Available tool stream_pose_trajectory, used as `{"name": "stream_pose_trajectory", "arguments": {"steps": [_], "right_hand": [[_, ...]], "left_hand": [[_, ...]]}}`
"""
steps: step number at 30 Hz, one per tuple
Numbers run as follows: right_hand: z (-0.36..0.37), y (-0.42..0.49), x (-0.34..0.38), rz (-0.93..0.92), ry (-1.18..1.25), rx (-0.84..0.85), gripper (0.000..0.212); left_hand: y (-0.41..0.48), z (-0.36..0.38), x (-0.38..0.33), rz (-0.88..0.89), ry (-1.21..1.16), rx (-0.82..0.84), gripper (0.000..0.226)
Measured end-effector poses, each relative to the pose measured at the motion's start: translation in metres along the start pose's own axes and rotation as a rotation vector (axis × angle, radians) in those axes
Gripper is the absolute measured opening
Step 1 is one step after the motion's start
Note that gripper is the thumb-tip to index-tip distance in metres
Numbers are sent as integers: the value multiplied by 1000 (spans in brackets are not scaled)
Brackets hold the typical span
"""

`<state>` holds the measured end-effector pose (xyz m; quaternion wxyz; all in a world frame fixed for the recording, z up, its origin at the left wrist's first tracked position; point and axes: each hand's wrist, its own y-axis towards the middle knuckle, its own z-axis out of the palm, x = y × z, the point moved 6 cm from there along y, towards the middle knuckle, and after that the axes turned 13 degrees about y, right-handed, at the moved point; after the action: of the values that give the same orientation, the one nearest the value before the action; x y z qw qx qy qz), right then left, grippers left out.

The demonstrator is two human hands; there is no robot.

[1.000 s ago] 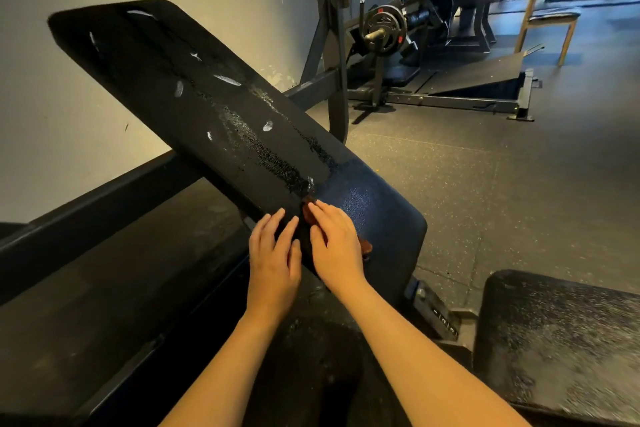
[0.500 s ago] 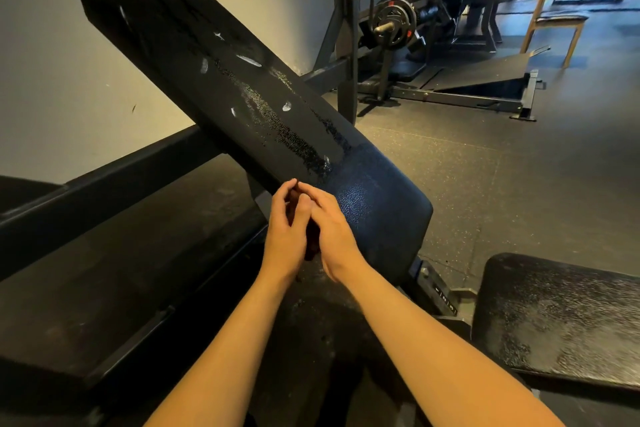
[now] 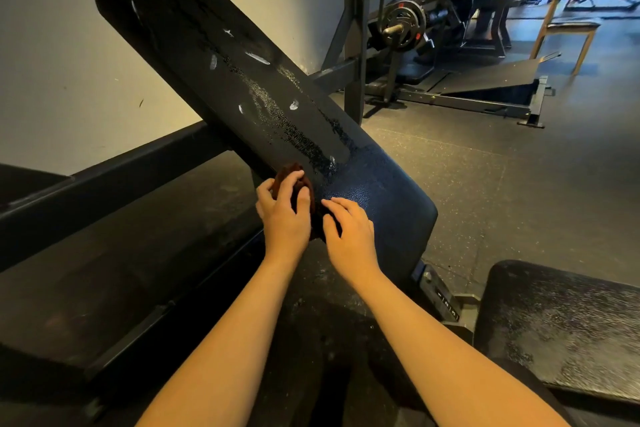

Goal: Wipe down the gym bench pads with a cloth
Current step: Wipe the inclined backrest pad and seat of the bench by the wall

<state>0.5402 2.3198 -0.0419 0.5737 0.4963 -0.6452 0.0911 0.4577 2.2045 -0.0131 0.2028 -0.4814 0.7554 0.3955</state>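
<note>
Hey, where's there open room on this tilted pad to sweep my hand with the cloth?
The back pad is free from the cloth up to its top edge. The seat pad at lower right is free too. Crowded only at the lower end, where left hand and right hand meet.

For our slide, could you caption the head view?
Left hand grips a cloth on the tilted bench pad, right hand beside it.

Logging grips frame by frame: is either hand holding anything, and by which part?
The left hand grips the bunched cloth, fingers curled over its middle, against the backrest pad. The right hand holds nothing; its fingers rest on the pad.
</note>
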Motion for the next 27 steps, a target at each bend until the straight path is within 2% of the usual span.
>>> {"name": "stream_pose_trajectory", "arguments": {"steps": [4,7,10,15,20,27], "right_hand": [[-7,-2,-8,-1,45,-95,33],[-9,-10,-14,33,3,-115,40],[-11,-14,-16,39,33,-106,41],[-12,-20,-18,26,-65,-58,39],[-20,-25,-21,53,-66,-86,35],[-29,-41,-32,101,41,-162,40]], "left_hand": [[-20,10,0,101,61,-25,28],[-44,25,2,179,36,35,27],[-47,23,1,186,10,87,28],[-34,12,-3,185,53,8,47],[-41,26,-5,149,84,-33,37],[-79,47,-6,218,52,160,38]]}}
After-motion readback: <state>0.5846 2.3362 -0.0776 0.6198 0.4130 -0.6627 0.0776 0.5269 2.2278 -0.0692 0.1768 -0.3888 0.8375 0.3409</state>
